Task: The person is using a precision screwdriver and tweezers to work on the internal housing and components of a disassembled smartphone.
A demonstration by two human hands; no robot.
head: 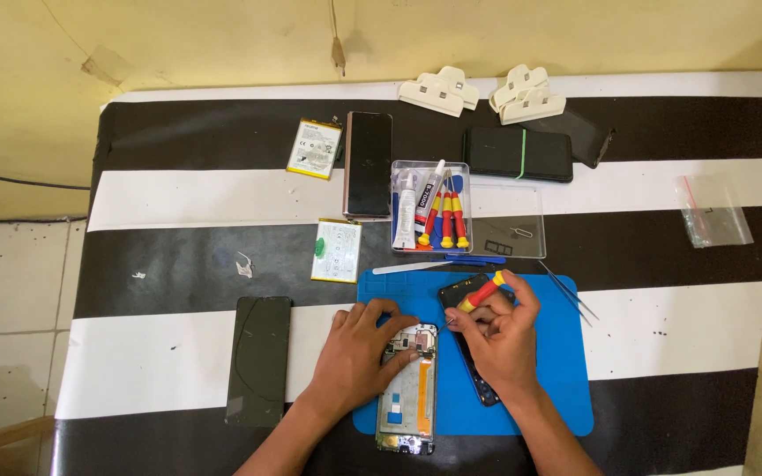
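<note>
Black and white stripes run across the tabletop (178, 198), and a blue work mat (566, 370) lies at its near edge; every place below is given from that mat. On the mat's left part rests an opened phone (409, 388), back cover off, long axis running away from the person toward the far wall, top end farthest. The left hand (359, 357) is clamped on that top end, fingers curled over the frame to steady it. The right hand (500, 339) sits just right of the phone's top, grasping a red-and-yellow screwdriver (480, 293) whose handle slants up and right and whose tip points down-left to the phone's upper edge, so the right hand is the one nearer the tool end while the left is the one on the body. Under the right hand lies a dark phone back cover (478, 388), tilted on the mat. Beyond the mat stands a clear tray of tools (431, 210); off its right edge lie tweezers (571, 295); beyond its left corner lies a white battery (337, 250); left of the mat lies a dark screen panel (259, 360)
</note>
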